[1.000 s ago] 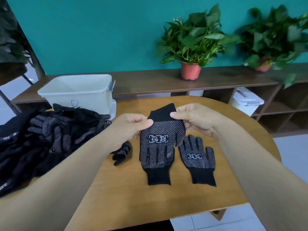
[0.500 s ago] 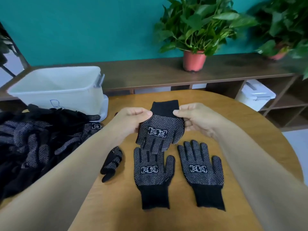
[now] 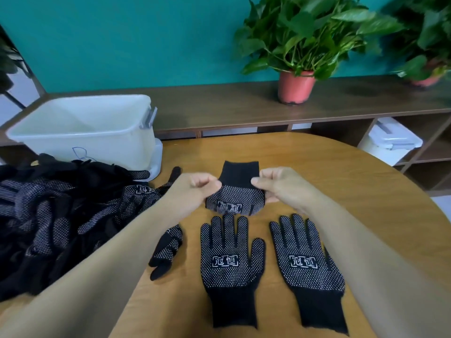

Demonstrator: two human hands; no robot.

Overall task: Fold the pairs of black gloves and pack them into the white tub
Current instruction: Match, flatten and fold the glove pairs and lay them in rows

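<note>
The left grip point(image 3: 195, 190) and right grip point(image 3: 275, 185) each pinch one side of a folded black glove point(image 3: 235, 200), cuff upward, over the bench point(image 3: 353, 196). Nearer lie a flat glove point(image 3: 230, 262) and a second flat glove point(image 3: 307, 264) side by side. The glove pile point(image 3: 61, 211) lies at left, with the white tub point(image 3: 85, 128) behind it.

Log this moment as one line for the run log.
stage: folding | left hand: pinches held glove | right hand: pinches it too | white tub: no gloves seen

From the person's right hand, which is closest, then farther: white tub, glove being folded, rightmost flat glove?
1. glove being folded, pinched by the right hand.
2. rightmost flat glove, on the table nearer the camera.
3. white tub, far left, at the back.
</note>
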